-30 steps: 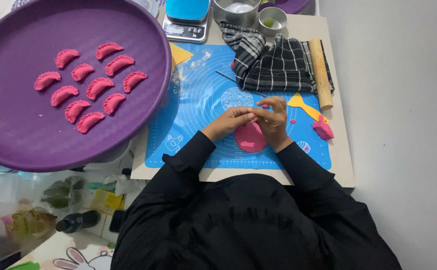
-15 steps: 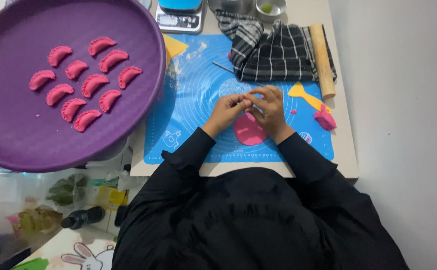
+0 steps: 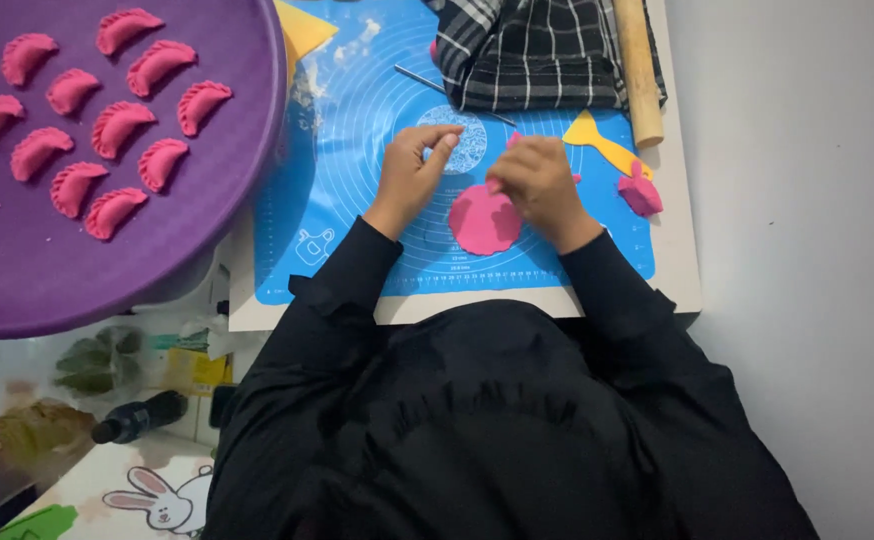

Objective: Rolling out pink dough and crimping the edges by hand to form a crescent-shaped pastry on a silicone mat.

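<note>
- 1 flat pink dough round point(image 3: 484, 219) lies on the blue silicone mat point(image 3: 357, 130) near the front edge of the desk point(image 3: 677, 270), between my 2 hands.
- I judge the round to be light, soft and limp: it would sag or stretch if I lifted it by 1 edge, and a hard pinch would leave a mark. It looks slightly tacky rather than slippery.
- The best hold, as I see it, is a gentle one at the rim with fingers slid flat underneath, not a pinch in the thin middle.
- My right hand point(image 3: 540, 186) sits over the round's upper right edge, fingers curled and bunched together; whether they pinch a bit of dough I cannot tell, since the knuckles hide the tips.
- My left hand point(image 3: 415, 170) rests on the mat just left of the round, not touching it. Its fingers point(image 3: 444, 150) are loosely curled toward the thumb, holding nothing I can see.
- A smaller pink dough lump point(image 3: 640, 192) lies well to the right, beside a yellow scraper point(image 3: 597, 140) and a wooden rolling pin point(image 3: 637, 70).
- 11 folded pink dumplings point(image 3: 117, 125) sit on the purple tray point(image 3: 77, 270) at left.
</note>
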